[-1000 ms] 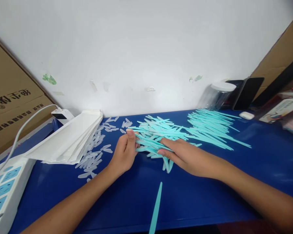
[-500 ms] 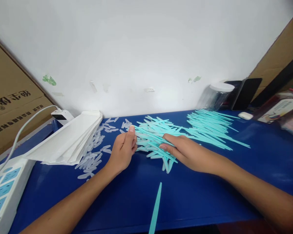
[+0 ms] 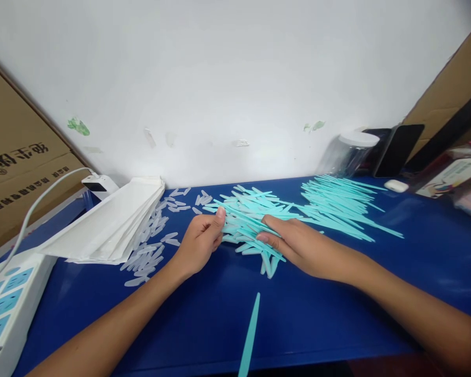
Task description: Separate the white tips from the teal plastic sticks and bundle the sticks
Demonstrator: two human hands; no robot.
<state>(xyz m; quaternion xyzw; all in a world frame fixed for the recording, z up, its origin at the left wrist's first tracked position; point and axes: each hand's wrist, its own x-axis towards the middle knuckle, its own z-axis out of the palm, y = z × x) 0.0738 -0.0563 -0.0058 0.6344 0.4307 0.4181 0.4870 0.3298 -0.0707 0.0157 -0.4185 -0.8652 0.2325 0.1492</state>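
Note:
My right hand (image 3: 292, 243) is closed around a bundle of thin teal tapered sticks (image 3: 247, 222), their narrow ends pointing left. At the bundle's left end is my left hand (image 3: 202, 238), fingers curled and thumb pressed down by the stick tips; what lies inside its grip is hidden. Beneath and behind both hands spreads a heap of shorter, paler teal pieces (image 3: 269, 262). Small frosted translucent sleeve-like pieces (image 3: 145, 259) lie scattered left of my left hand. One single teal stick (image 3: 250, 335) points up from the table's front edge.
More long teal sticks (image 3: 337, 207) are piled at the right on the blue table (image 3: 317, 319). White paper sleeves (image 3: 105, 230) and a power strip (image 3: 11, 303) occupy the left. A lidded clear jar (image 3: 351, 157), a phone (image 3: 398, 152) and a bottle (image 3: 451, 170) stand at the back right.
My left hand has shifted slightly right along the stick tips, and more tips now show beyond its thumb. My right hand keeps its hold in nearly the same place.

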